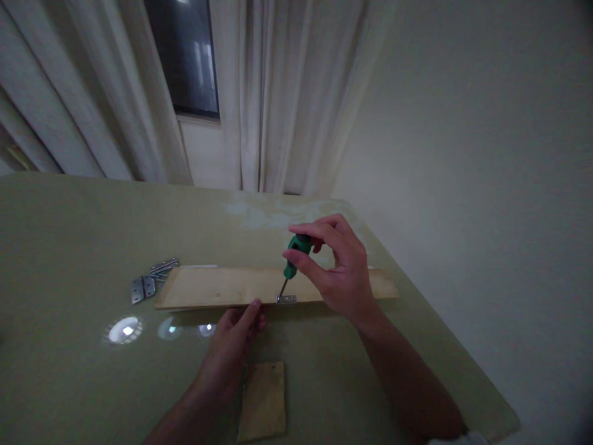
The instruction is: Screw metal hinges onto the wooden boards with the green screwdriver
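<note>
A long, pale wooden board [199, 287] lies crosswise on the table. At its near edge sits a small metal hinge [286, 300]. My right hand [340, 266] is closed around the green handle of a screwdriver [299, 246], which leans with its tip on the left part of the hinge. Thumb on top and fingers beneath, my left hand [238, 330] grips the board's near edge just left of the hinge. A short wooden piece [263, 402] with small holes at its far end lies nearer to me, beside my left forearm.
Several metal hinges [143, 287] are heaped by the board's left end. The green table [92, 235] shows bright light reflections near its front left. A wall [486, 185] runs along the table's right side, and curtains [287, 93] hang behind its far edge around a dark window [185, 55].
</note>
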A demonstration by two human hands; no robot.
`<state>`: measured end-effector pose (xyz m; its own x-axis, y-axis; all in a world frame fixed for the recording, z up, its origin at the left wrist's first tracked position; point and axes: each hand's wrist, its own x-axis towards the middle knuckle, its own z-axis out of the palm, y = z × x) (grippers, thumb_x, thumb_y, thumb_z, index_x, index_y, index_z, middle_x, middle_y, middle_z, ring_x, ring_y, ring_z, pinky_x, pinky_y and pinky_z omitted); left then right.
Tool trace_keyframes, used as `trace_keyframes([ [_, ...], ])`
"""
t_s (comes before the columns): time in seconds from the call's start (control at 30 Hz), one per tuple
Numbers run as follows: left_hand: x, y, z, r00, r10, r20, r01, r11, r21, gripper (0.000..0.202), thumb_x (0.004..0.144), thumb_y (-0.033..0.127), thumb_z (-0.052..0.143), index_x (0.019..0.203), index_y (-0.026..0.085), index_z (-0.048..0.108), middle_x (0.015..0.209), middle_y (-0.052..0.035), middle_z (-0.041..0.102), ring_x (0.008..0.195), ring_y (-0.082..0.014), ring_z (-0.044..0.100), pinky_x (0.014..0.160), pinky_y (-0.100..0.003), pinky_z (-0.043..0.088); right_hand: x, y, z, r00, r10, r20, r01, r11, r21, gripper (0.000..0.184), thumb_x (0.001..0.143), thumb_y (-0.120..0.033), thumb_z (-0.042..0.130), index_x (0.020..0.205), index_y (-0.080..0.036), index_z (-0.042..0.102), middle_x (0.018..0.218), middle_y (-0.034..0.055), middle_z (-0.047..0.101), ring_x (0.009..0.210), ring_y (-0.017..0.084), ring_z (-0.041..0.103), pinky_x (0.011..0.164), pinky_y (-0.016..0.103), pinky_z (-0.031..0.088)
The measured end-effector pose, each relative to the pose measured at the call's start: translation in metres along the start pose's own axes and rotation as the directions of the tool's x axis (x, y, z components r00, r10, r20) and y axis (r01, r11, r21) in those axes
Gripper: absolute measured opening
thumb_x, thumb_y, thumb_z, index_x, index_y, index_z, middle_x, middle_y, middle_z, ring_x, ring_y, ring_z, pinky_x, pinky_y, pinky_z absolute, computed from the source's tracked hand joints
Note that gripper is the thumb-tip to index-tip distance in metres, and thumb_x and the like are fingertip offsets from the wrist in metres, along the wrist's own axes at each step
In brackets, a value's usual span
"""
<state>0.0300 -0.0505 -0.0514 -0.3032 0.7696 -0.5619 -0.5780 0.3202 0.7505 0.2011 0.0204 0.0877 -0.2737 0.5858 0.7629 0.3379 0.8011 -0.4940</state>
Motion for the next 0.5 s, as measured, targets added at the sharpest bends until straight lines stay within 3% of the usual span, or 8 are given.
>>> trace_keyframes([
  [0.07,0.0006,-0.0001,-0.0001,1.0,-0.001,-0.004,0.001,1.0,-0.001,0.009,0.099,0.01,0.083,0.102,0.014,0.075,0.094,-0.0079,0.08,0.073,-0.0121,0.074,0.072,-0.02,0.065,-0.0002,0.0001,0.0006,1.0,0.0,0.009,-0.001,1.0,0.012,0.027,0.102,-0.029,0.079,0.13,-0.03,0.079,0.109,0.0038,0.076,0.096,0.02,0.073,0.084,0.037,0.064],
  [0.17,0.0007,0.0006,0.0017,1.0,-0.011,-0.011,0.011,1.0,-0.013,0.007,0.101,0.009,0.08,0.1,0.013,0.075,0.095,-0.0078,0.079,0.072,-0.0109,0.073,0.071,-0.019,0.064,-0.0006,0.0,0.0011,0.996,0.0,0.086,-0.005,0.998,0.057,0.035,0.109,-0.023,0.062,0.142,-0.03,0.071,0.126,0.0058,0.08,0.109,0.021,0.076,0.096,0.042,0.064],
  [0.27,-0.0003,0.002,0.0034,1.0,-0.016,-0.012,0.015,1.0,-0.019,0.007,0.104,0.009,0.075,0.098,0.012,0.075,0.095,-0.0067,0.078,0.072,-0.0085,0.072,0.069,-0.015,0.062,-0.0007,0.0002,0.0023,0.999,-0.01,0.035,0.009,1.0,0.023,0.023,0.105,-0.03,0.075,0.128,-0.029,0.077,0.12,0.0057,0.077,0.11,0.022,0.073,0.091,0.039,0.063],
  [0.37,-0.0019,0.0041,0.0041,0.999,-0.027,-0.018,0.027,1.0,-0.008,0.008,0.105,0.01,0.075,0.097,0.01,0.075,0.092,-0.0059,0.077,0.071,-0.0082,0.072,0.067,-0.014,0.062,-0.001,0.0005,0.003,1.0,-0.006,-0.02,0.006,1.0,-0.002,0.023,0.099,-0.029,0.085,0.122,-0.029,0.079,0.109,0.0035,0.073,0.1,0.02,0.071,0.083,0.035,0.062],
  [0.5,-0.0023,0.0047,0.0033,0.999,-0.03,-0.018,0.029,0.999,-0.025,0.009,0.105,0.009,0.075,0.096,0.01,0.076,0.093,-0.0068,0.078,0.072,-0.0085,0.072,0.067,-0.015,0.063,-0.0018,0.0008,0.0027,0.999,0.006,0.051,-0.009,0.999,0.053,0.034,0.107,-0.02,0.064,0.139,-0.03,0.071,0.125,0.0049,0.078,0.109,0.021,0.074,0.094,0.041,0.063],
])
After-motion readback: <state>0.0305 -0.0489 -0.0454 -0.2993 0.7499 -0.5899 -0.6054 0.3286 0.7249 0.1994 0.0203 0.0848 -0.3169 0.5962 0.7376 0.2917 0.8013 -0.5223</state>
